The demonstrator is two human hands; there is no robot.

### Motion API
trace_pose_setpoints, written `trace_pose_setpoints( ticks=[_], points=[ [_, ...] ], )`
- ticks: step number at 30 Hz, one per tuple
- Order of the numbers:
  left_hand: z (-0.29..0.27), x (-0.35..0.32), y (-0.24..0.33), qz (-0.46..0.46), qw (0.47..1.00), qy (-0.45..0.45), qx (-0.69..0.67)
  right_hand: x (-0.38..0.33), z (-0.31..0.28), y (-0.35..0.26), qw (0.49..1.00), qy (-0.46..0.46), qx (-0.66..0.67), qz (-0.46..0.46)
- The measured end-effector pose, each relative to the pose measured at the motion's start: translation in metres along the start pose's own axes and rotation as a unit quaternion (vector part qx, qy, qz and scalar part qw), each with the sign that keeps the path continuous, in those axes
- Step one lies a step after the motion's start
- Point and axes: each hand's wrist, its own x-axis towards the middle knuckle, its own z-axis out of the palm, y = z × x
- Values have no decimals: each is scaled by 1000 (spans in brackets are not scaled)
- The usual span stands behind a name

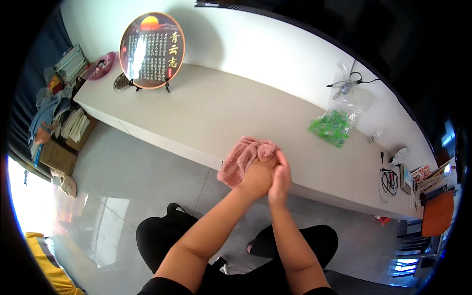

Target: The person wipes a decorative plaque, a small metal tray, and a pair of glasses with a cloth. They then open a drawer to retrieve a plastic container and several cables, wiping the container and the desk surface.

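The cloth (244,157) is pink and fuzzy. It lies on the pale grey-beige counter (206,113). At the counter's far left stands a round plate (152,50), dark brown with an orange rim, an orange sun and gold characters. Right of the cloth, a clear bag (339,115) holds bright green pieces. The floor (132,172) below the counter is glossy grey tile.

On your table's far left end stands a round dark plaque (152,50) with gold lettering and an orange sun, upright on a small stand. Toward the right lies a clear plastic bag (338,118) of green pieces. On the floor at left sits a brown cardboard box (56,156).
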Motion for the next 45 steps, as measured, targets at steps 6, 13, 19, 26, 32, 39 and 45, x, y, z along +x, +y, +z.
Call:
trace_pose_setpoints(
  ticks=[6,13,19,26,32,39,45],
  points=[
    [-44,72,-145,-13,956,8,292,9,-51,1,993,85,-75,22],
    [-41,154,-198,-206,795,-153,550,12,-43,2,996,39,-58,58],
    [94,232,-79,196,970,-133,52,26,-54,-2,991,78,29,109],
    [41,252,-135,96,992,-82,-8,38,-73,2,986,60,88,128],
    [12,209,-173,-103,975,134,144,52,-67,-3,965,72,127,219],
    [61,119,-37,152,986,61,-27,39,-65,9,982,92,91,137],
    [54,65,47,-284,606,-41,-742,20,-78,-29,987,64,-90,-113]
  ],
)
